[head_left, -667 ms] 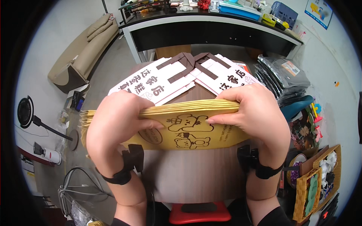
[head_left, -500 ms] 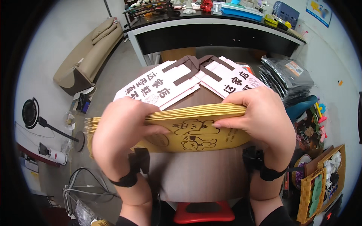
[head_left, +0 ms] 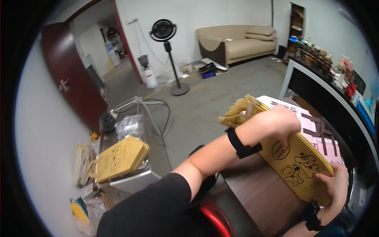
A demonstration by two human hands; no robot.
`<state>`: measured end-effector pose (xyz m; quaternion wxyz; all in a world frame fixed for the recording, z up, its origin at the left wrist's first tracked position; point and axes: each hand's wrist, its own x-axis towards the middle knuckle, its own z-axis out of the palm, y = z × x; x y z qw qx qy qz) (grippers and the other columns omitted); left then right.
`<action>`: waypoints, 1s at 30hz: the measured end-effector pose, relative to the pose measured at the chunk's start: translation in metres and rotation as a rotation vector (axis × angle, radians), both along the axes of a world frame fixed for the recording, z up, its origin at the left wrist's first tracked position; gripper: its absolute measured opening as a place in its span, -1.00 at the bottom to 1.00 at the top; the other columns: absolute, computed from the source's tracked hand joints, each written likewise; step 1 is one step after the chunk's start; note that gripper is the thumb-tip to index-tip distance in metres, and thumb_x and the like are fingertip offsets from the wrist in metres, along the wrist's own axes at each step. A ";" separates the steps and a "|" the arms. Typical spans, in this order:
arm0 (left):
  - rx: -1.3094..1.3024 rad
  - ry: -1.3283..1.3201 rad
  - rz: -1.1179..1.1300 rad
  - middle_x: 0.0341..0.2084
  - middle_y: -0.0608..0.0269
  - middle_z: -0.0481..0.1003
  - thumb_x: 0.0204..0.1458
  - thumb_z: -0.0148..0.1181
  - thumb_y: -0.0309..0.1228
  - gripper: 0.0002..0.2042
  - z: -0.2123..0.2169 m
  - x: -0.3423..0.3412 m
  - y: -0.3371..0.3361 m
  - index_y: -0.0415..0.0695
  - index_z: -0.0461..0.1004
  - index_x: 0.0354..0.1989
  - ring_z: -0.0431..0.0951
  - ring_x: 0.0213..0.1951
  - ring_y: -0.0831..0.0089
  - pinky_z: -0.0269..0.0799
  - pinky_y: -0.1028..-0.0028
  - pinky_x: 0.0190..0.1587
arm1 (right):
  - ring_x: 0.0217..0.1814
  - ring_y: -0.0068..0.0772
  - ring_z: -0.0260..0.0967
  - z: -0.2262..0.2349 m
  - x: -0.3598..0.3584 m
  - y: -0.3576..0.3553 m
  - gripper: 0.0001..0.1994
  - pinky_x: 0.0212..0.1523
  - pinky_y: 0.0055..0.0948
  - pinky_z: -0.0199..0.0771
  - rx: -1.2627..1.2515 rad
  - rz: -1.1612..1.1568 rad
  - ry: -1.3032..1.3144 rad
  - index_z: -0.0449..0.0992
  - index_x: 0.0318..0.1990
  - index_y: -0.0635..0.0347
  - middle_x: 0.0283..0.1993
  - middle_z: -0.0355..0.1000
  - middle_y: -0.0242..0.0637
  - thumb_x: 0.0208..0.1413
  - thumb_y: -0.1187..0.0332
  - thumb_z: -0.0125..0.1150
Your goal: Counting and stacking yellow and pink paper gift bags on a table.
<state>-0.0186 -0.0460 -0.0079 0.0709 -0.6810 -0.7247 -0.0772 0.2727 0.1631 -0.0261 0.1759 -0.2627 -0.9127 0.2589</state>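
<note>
A bundle of yellow-brown paper bags (head_left: 300, 168), printed with dark cartoon animals, stands on edge over the wooden table (head_left: 252, 189). My left hand (head_left: 282, 122) grips its top edge near the handle end, fingers over the far side. At the other end my right hand (head_left: 335, 181) pinches the bundle, thumb on the printed face. The paper handles (head_left: 241, 110) of the bundle stick out past my left wrist. Just beyond it lie pink-and-white bags (head_left: 310, 118) with brown handles, partly hidden by my left hand and the bundle.
To the left, another stack of yellow paper bags (head_left: 122, 158) lies on a side surface, with clear plastic wrap (head_left: 130, 126) behind it. A metal frame (head_left: 138, 106), a standing fan (head_left: 167, 47) and a beige sofa (head_left: 237, 43) are farther off. A red stool (head_left: 215, 219) shows below.
The view has swung to the left, bringing the door, fan and side stack of bags into sight. Both hands still hold the yellow bundle, which now appears farther right and slanted.
</note>
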 end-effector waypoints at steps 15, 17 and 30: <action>0.328 -0.773 0.108 0.16 0.12 0.74 0.12 0.72 -0.24 -0.36 -0.107 -0.116 -0.133 -0.12 0.61 0.35 0.67 0.24 0.33 0.58 0.24 0.34 | -0.23 -0.43 0.67 -0.021 0.000 0.036 -0.65 -0.13 -0.29 0.67 0.028 0.185 -0.063 0.76 -0.05 0.41 -0.32 0.71 -0.12 -0.04 0.50 0.60; 0.300 -0.819 0.279 0.16 0.17 0.77 0.20 0.65 -0.34 -0.43 -0.119 -0.119 -0.118 -0.11 0.66 0.39 0.70 0.19 0.41 0.57 0.28 0.37 | -0.22 -0.28 0.74 -0.020 -0.005 0.035 -0.62 -0.10 -0.24 0.70 0.083 0.161 -0.109 0.78 0.00 0.35 -0.28 0.75 -0.05 -0.01 0.45 0.62; 0.141 -0.625 0.239 -0.05 0.03 0.81 0.12 0.65 -0.30 -0.60 -0.072 -0.046 -0.113 0.03 0.81 0.15 0.80 -0.08 0.15 0.66 0.22 0.10 | -0.14 0.10 0.75 0.017 0.119 -0.057 -0.65 -0.03 -0.20 0.70 0.038 -0.092 -0.180 0.81 -0.01 0.20 -0.18 0.74 0.06 0.03 0.36 0.72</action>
